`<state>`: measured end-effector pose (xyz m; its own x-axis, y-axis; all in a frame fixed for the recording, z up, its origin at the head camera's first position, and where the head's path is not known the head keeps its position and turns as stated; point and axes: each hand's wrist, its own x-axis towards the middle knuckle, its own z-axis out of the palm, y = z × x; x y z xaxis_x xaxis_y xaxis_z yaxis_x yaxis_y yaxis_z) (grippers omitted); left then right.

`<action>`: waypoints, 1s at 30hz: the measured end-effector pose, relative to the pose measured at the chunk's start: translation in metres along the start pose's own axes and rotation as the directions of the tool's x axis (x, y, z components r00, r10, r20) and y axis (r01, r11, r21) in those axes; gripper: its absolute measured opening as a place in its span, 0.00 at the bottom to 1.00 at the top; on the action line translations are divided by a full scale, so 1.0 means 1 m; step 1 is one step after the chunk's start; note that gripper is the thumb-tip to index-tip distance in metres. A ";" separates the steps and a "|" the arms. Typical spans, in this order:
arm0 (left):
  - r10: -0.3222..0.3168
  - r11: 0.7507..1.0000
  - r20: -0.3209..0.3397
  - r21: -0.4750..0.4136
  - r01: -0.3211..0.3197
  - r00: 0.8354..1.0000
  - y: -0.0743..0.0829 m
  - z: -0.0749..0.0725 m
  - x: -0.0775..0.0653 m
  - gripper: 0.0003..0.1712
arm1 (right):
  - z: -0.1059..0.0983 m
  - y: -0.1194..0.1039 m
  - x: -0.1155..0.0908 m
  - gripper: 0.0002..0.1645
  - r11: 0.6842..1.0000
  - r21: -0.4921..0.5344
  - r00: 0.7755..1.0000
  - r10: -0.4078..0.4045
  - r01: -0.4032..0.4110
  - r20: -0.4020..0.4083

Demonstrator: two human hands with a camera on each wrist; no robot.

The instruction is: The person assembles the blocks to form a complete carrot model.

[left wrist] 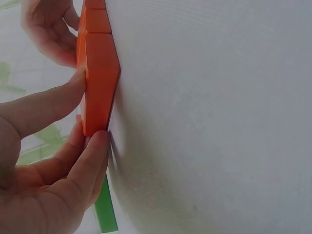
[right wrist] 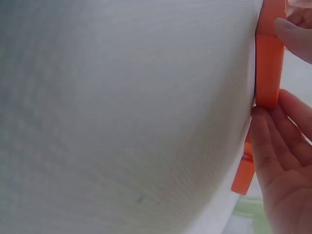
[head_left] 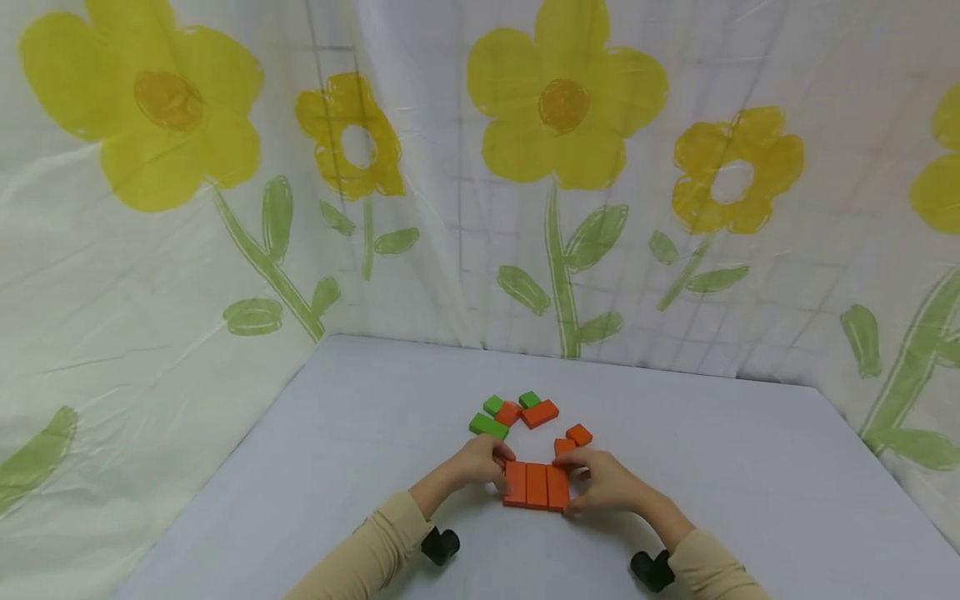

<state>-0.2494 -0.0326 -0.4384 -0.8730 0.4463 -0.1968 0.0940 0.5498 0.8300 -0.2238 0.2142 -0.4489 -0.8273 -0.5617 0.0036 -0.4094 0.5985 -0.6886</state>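
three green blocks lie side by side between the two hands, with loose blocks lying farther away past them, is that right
Not quite: the colour is wrong. The head view shows that the three blocks lying side by side between the left hand and the right hand are orange, not green. Loose blocks do lie farther away past them.

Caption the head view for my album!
Left hand and right hand hold three orange blocks side by side on a white table.
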 end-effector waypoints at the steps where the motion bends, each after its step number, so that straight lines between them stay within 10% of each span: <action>1: 0.000 1.000 0.000 0.001 0.000 1.000 0.000 0.000 0.000 0.21 | 0.000 0.000 0.000 0.36 1.000 -0.002 1.000 0.004 -0.004 0.001; 10: -0.002 1.000 -0.002 0.002 0.002 1.000 0.002 -0.001 -0.001 0.21 | -0.006 -0.004 0.000 0.36 0.999 0.029 0.999 0.020 -0.021 0.027; 19: 0.001 1.000 -0.006 0.000 -0.001 1.000 0.000 0.000 -0.001 0.21 | -0.010 -0.003 0.012 0.17 0.994 -0.084 0.964 0.044 -0.068 -0.262; 30: -0.015 1.000 -0.011 -0.006 0.015 1.000 0.000 0.001 0.001 0.21 | 0.008 -0.004 0.033 0.15 0.933 -0.279 0.931 0.125 -0.228 -0.343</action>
<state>-0.2494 -0.0311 -0.4391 -0.8793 0.4306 -0.2035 0.0782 0.5521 0.8301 -0.2462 0.1885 -0.4521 -0.9532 -0.2526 0.1663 -0.3010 0.8458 -0.4405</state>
